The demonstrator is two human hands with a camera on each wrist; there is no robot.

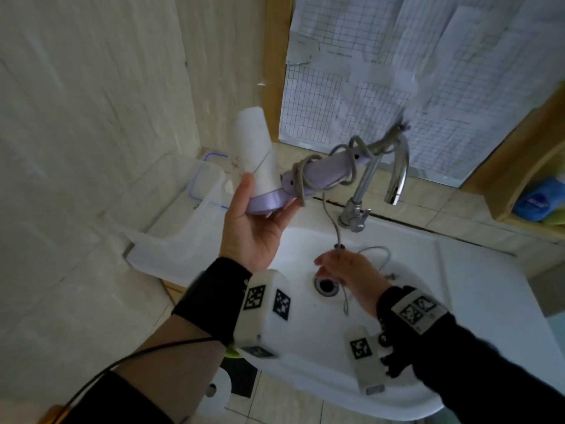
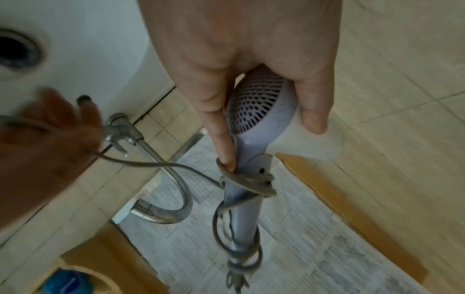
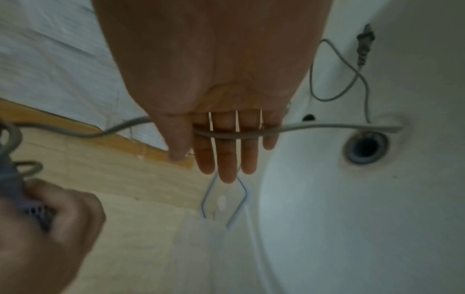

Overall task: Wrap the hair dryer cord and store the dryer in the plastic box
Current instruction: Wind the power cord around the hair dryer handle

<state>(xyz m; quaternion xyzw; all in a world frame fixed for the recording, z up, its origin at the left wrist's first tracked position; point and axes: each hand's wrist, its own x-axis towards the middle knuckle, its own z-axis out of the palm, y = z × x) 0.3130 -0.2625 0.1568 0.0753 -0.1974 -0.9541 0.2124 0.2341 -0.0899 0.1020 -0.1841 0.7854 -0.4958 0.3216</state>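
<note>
My left hand (image 1: 256,231) grips the hair dryer (image 1: 256,148) at its lilac rear end, white barrel pointing up, above the sink's left side. In the left wrist view my left hand (image 2: 241,59) stretches one finger along the dryer (image 2: 259,103) handle, onto a loop of cord. The grey cord (image 1: 331,221) is wound several times round the handle and drops to my right hand (image 1: 351,273) over the basin. There the cord (image 3: 327,126) crosses my right hand's (image 3: 221,79) fingers under the thumb. Its plug (image 3: 363,47) lies in the basin. The clear plastic box (image 1: 204,175) stands left of the sink.
A chrome tap (image 1: 397,169) rises just behind the dryer handle. The white sink (image 1: 458,286) has its drain (image 1: 326,285) under my right hand. A blue bottle (image 1: 538,200) lies on a wooden shelf at the right. A paper roll (image 1: 217,393) is on the floor.
</note>
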